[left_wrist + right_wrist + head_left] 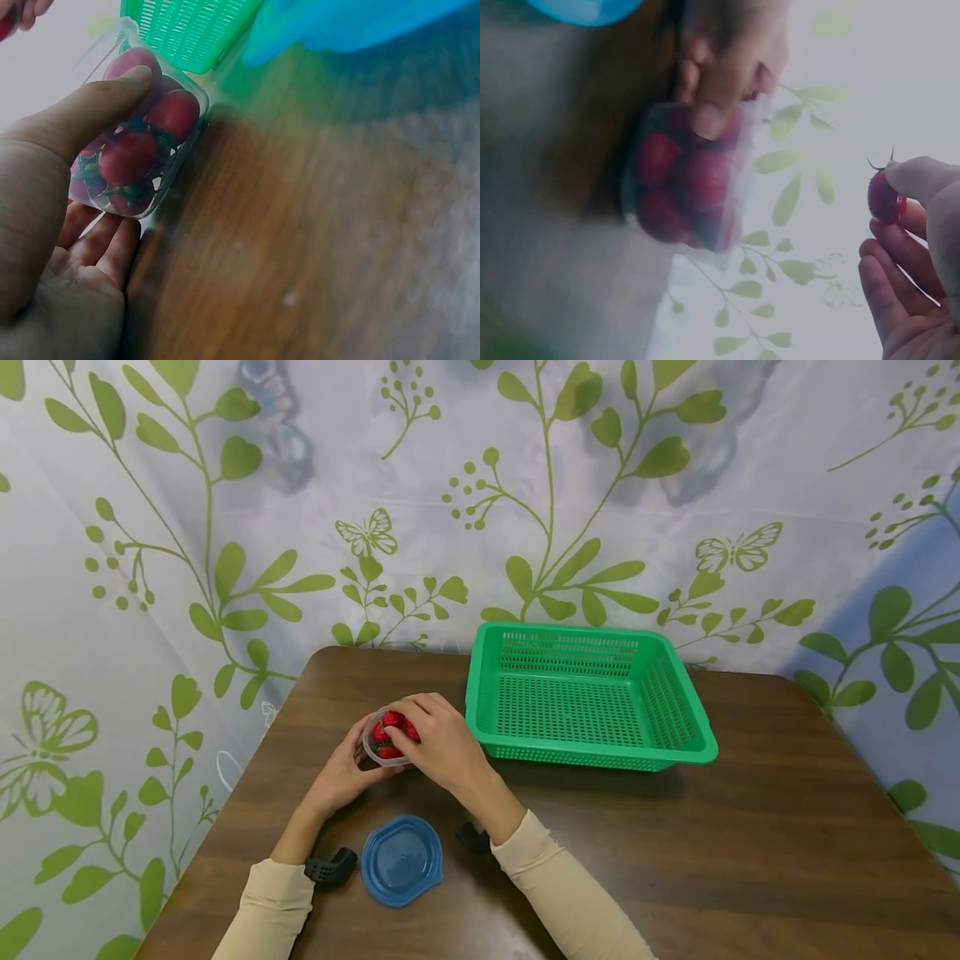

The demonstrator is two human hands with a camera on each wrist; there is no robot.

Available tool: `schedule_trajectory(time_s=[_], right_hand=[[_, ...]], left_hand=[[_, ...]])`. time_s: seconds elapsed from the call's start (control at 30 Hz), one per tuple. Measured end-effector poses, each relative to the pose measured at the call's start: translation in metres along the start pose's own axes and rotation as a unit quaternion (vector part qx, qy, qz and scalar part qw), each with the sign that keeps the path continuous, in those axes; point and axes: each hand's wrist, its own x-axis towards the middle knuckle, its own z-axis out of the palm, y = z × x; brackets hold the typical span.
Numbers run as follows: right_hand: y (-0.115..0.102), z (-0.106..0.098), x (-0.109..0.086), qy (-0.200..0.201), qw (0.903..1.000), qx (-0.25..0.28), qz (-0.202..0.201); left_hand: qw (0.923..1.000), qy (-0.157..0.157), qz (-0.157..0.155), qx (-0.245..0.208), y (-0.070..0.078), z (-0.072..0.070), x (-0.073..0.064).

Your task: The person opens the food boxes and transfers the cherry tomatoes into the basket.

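My left hand (339, 779) holds a small clear plastic container (187, 161) of red cherry tomatoes (129, 157). In the left wrist view its thumb lies over one side and the fingers are behind the container. My right hand (446, 739) is over the container's opening in the head view. Between its thumb and fingertips it pinches a single cherry tomato (883, 199) with a green stem top, apart from the container in the right wrist view. A round blue lid (402, 862) lies on the table nearer to me.
A green perforated plastic basket (600, 756) stands right of the container at the back of the brown wooden table (757, 835). Behind it hangs a pale cloth (450, 552) printed with green leaves and butterflies. Both wrists carry black devices (330, 867).
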Motion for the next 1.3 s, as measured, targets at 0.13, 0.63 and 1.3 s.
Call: schedule_trajectory(time_s=[0.13,0.63,1.3], right_hand=[[0.0,-0.012,0.004,0.015,0.9999,-0.005,0.001],[0.013,-0.055,0.007,0.053,0.9975,0.018,0.042],[0.067,-0.094,-0.007,0.063,0.9831,0.021,0.17]], left_hand=[[1.0,0.001,-0.003,0.005,0.002,0.0,0.001],[0.9997,0.013,-0.007,0.018,0.005,-0.002,0.001],[0.9995,0.012,-0.014,0.024,0.004,0.001,0.001]])
